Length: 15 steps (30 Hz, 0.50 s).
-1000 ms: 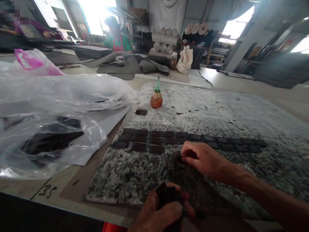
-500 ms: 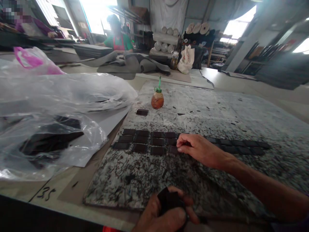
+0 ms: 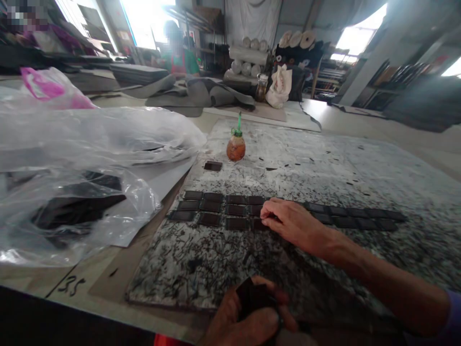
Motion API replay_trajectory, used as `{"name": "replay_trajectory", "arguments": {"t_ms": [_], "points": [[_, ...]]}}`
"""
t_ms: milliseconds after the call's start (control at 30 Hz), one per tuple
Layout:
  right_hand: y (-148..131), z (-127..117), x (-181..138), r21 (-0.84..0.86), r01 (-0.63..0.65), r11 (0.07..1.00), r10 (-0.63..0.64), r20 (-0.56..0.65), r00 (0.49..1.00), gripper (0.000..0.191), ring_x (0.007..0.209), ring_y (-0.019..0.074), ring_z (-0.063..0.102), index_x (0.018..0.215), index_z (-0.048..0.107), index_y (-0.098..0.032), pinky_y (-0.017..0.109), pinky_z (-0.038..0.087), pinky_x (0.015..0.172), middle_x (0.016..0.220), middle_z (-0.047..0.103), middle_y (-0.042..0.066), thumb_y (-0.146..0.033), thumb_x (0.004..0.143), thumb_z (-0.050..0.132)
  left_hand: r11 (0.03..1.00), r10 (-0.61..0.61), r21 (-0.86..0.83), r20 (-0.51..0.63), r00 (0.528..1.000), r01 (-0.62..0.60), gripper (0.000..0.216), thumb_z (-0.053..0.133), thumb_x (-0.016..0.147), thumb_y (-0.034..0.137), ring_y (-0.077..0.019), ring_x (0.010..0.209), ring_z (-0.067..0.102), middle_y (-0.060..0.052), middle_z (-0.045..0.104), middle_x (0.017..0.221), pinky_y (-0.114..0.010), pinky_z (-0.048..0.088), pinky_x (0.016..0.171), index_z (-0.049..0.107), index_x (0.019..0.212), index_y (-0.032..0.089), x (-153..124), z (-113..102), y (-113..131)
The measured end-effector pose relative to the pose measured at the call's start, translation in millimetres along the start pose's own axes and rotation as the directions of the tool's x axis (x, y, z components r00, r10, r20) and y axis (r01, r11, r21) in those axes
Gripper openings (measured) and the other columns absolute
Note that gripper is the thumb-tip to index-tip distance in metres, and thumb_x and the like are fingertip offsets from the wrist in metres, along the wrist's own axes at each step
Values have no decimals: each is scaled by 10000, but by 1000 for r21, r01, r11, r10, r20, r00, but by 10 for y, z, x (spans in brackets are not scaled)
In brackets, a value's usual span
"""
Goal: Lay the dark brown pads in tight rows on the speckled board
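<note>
My left hand (image 3: 252, 315) is closed around a small stack of dark rectangular pieces (image 3: 252, 295) at the bottom of the view, over the board's near edge. Further up, my right hand (image 3: 284, 218) rests at the rows of dark rectangular pieces (image 3: 211, 206), its fingertips pinched at the front row's dark piece (image 3: 258, 224). Whether anything is between those fingers is hidden. The rows lie flat on a pale board (image 3: 173, 269) covered in dark glue-like streaks, and they run on to the right behind my right hand.
A round bottle (image 3: 236, 146) with orange contents and a green nozzle stands behind the rows, near a single dark piece (image 3: 213, 166). Clear plastic bags (image 3: 90, 139) cover the left side. Grey sheets (image 3: 201, 93) lie at the back, where a person in green (image 3: 183, 65) is.
My right hand has shifted very slightly left along the front row. My left hand keeps hold of its stack. The whole view has moved a little.
</note>
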State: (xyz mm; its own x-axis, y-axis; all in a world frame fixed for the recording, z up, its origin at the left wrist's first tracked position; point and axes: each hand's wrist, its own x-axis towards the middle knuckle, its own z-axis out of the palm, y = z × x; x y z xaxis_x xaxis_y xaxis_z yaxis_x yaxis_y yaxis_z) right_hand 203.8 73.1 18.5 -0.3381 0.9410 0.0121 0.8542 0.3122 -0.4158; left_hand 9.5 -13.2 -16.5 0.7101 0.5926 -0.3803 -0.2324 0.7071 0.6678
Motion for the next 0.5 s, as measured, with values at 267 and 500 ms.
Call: {"name": "replay_trajectory", "arguments": {"t_ms": [267,500], "points": [[-455,-153,-220,261,64,963,-94,103,990,68,666,112,547,865,640,-198,211,377,618,781,610,-21,-233,858,583,999,-39,-23,-86,996,37,250,627,713,288,-79,458,513,-37,646,720,-189,378,463,591,907,133,-29,128,47],[-674,-161,-323,386,107,916,-217,254,942,53,709,111,562,781,638,-178,191,385,631,769,623,-25,-131,784,614,993,30,118,-126,992,-15,173,558,742,230,-80,443,485,-21,566,580,-203,387,492,651,762,85,-7,224,56]]}}
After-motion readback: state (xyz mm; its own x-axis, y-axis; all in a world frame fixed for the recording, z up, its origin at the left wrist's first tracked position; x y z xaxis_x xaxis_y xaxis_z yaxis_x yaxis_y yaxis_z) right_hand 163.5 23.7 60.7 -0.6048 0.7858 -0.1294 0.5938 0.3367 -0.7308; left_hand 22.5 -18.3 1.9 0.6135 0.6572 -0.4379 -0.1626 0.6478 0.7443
